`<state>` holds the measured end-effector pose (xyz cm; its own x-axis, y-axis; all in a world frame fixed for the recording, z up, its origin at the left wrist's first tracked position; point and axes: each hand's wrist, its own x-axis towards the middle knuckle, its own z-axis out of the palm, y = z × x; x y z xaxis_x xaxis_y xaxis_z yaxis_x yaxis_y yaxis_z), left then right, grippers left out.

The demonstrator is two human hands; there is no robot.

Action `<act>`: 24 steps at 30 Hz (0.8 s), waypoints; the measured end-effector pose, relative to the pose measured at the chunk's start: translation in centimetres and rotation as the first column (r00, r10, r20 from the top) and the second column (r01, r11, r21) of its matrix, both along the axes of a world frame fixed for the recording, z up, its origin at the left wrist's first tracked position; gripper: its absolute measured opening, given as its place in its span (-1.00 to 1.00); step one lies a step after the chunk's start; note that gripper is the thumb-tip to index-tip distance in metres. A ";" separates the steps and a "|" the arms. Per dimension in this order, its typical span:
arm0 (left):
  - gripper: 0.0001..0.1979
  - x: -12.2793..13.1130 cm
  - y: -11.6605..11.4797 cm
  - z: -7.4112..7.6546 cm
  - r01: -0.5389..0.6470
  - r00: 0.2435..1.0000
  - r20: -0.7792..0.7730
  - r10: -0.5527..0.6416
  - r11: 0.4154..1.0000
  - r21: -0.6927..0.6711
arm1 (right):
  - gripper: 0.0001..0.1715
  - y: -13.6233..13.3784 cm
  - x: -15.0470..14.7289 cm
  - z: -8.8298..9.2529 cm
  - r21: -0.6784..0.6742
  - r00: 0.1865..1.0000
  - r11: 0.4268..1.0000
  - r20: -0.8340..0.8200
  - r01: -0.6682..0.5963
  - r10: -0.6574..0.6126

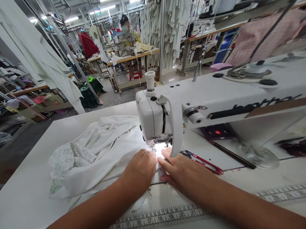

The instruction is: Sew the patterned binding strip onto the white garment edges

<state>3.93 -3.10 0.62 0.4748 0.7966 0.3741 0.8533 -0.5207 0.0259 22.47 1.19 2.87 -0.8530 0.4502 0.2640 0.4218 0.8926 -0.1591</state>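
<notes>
White fabric (113,147) with a pale green patterned part (75,156) lies bunched left of the sewing machine (153,114) and runs under its lit needle area. My left hand (141,164) rests on this fabric just left of the presser foot, fingers curled down and gripping the cloth. On the other side of the foot is my right hand (178,166), its fingers stretched forward and apart, pressing on the cloth's edge. Red-handled thread snips (207,163) lie beside my right hand. The stitching point is washed out by the machine light.
A ruler strip (158,218) crosses the table's near side. Under the machine arm lie a phone (218,132), a dark stick-like tool (233,154) and a clear round disc (259,155). Cloth hangs at the upper left (31,49). A person (125,27) sits at a farther table.
</notes>
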 end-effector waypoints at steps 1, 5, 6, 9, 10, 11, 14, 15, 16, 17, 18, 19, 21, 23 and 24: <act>-0.77 0.1 0.3 0.0 -0.019 0.999 -0.028 0.018 1.000 -0.017 | -0.77 0.2 -0.1 0.1 0.003 1.000 1.000 0.000 0.005 -0.005; -0.80 0.1 1.0 0.1 -0.043 0.999 -0.027 0.042 0.998 -0.055 | -0.67 0.6 -0.3 0.1 0.032 0.999 0.999 -0.029 0.036 -0.035; -0.82 0.0 1.0 0.0 -0.036 0.999 -0.008 0.035 0.998 -0.050 | -0.62 0.7 -0.3 0.1 0.037 0.999 0.998 -0.027 0.040 -0.039; -0.86 -0.5 1.1 -0.1 -0.007 0.998 0.069 0.011 0.999 -0.047 | -0.57 0.8 -0.4 0.1 0.059 0.999 0.997 -0.024 0.042 -0.040; -0.86 -0.6 1.1 -0.2 -0.002 0.996 0.087 0.007 0.999 -0.053 | -0.58 0.8 -0.5 0.1 0.061 0.999 0.997 -0.032 0.041 -0.039; -0.86 -0.6 1.1 -0.2 0.001 0.995 0.099 0.005 0.998 -0.058 | -0.57 0.8 -0.5 0.1 0.059 0.998 0.997 -0.044 0.042 -0.039; -0.84 -0.6 1.1 -0.4 -0.007 0.992 0.128 0.013 0.999 -0.046 | -0.50 0.9 -0.6 0.2 0.062 0.997 0.997 -0.064 0.037 -0.033; -0.84 -0.6 1.1 -0.4 -0.016 0.991 0.132 0.021 0.999 -0.040 | -0.49 1.0 -0.6 0.2 0.073 0.998 0.997 -0.058 0.036 -0.032; -0.83 -0.5 1.1 -0.4 -0.022 0.991 0.131 0.027 0.999 -0.039 | -0.47 1.0 -0.7 0.1 0.089 0.998 0.995 -0.047 0.034 -0.030; -0.83 -0.5 1.0 -0.4 -0.027 0.992 0.126 0.032 0.999 -0.041 | -0.46 1.1 -0.7 0.0 0.106 0.999 0.994 -0.036 0.034 -0.030; -0.83 -0.5 1.0 -0.4 -0.029 0.993 0.117 0.035 0.998 -0.047 | -0.45 1.1 -0.7 -0.1 0.120 0.999 0.992 -0.026 0.035 -0.032; -0.83 -0.5 1.0 -0.4 -0.028 0.994 0.108 0.033 0.998 -0.052 | -0.43 1.1 -0.7 -0.2 0.128 0.999 0.991 -0.018 0.038 -0.036; -0.83 -0.6 1.1 -0.4 -0.022 0.995 0.098 0.027 0.998 -0.052 | -0.43 1.2 -0.7 -0.3 0.134 0.999 0.990 -0.011 0.042 -0.041; -0.84 -0.6 1.1 -0.5 -0.022 0.996 0.084 0.027 0.998 -0.056 | -0.44 1.2 -0.6 -0.4 0.128 0.999 0.991 0.005 0.041 -0.042; -0.84 -0.6 1.2 -0.6 -0.024 0.997 0.075 0.029 0.998 -0.062 | -0.45 1.1 -0.6 -0.4 0.123 0.999 0.992 0.017 0.037 -0.039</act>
<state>3.30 -1.95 0.07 0.4254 0.8309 0.3585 0.8611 -0.4935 0.1220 21.82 2.34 2.45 -0.8413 0.4476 0.3030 0.4577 0.8881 -0.0409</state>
